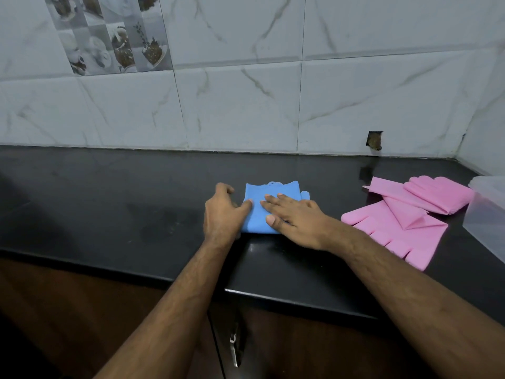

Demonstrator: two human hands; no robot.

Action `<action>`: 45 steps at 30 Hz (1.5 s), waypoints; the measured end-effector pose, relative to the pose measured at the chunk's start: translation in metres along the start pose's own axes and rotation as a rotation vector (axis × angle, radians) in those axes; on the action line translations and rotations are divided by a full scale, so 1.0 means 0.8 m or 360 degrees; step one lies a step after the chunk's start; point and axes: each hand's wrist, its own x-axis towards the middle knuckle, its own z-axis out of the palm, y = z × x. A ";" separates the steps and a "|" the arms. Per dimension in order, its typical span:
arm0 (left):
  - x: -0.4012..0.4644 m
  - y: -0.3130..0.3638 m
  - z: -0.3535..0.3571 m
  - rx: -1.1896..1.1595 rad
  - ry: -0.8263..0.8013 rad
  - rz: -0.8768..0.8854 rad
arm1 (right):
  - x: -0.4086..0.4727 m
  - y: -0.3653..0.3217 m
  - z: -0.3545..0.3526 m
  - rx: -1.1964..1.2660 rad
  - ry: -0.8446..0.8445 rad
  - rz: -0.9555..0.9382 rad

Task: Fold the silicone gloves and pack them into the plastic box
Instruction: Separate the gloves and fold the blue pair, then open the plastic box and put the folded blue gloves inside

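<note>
Pressing: both hands were down on the folded blue silicone glove [258, 212], flattening it on the black stone countertop [109, 203].
Left hand: the left hand [222, 212] sat at the glove's left edge, thumb laid onto the blue surface, the other fingers loosely curled on the counter, grasping nothing.
Right hand: the right hand [293, 214] lay flat on top, fingers straight and spread, pressing, not clenched.
Step in hand: by my read, the fold on the blue glove was being set; it lay as a compact square near the counter's front edge.
Still to do: 2 pink silicone gloves [404, 214] lay to the right, overlapping, only loosely folded.
Box: the clear plastic box [486, 214] stood at the far right, just beside the pink gloves; nothing visible inside it.
Next move: likely a pinch on the blue square, holding the fold shut while it is carried right to the box.
</note>
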 end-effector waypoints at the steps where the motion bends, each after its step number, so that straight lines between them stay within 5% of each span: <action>1: 0.000 -0.001 0.001 0.0027 -0.0003 0.0063 | -0.001 0.000 0.000 0.0018 -0.0016 0.0011; 6: 0.007 -0.004 0.010 0.0479 -0.0154 0.0217 | -0.002 -0.003 0.002 0.0142 -0.0054 0.0052; 14: -0.005 0.002 0.002 0.0238 -0.0082 0.0237 | -0.016 -0.006 0.003 0.0024 0.0137 0.0016; 23: -0.070 0.020 -0.021 0.0394 0.0177 0.0490 | -0.084 -0.061 -0.007 -0.0266 0.1103 -0.0106; 28: -0.105 0.034 -0.023 0.0552 0.0128 0.0714 | -0.122 -0.069 -0.003 -0.0153 0.0927 0.0086; 32: -0.132 0.052 -0.011 0.0356 0.0008 0.0785 | -0.155 -0.058 -0.004 -0.0173 0.0879 0.0094; 40: -0.186 0.133 0.067 -0.0189 -0.0245 0.0870 | -0.260 -0.004 -0.028 -0.0086 0.1358 0.0318; 45: -0.215 0.185 0.129 -0.0087 -0.0394 0.1042 | -0.331 0.033 -0.018 0.0021 0.1540 0.0437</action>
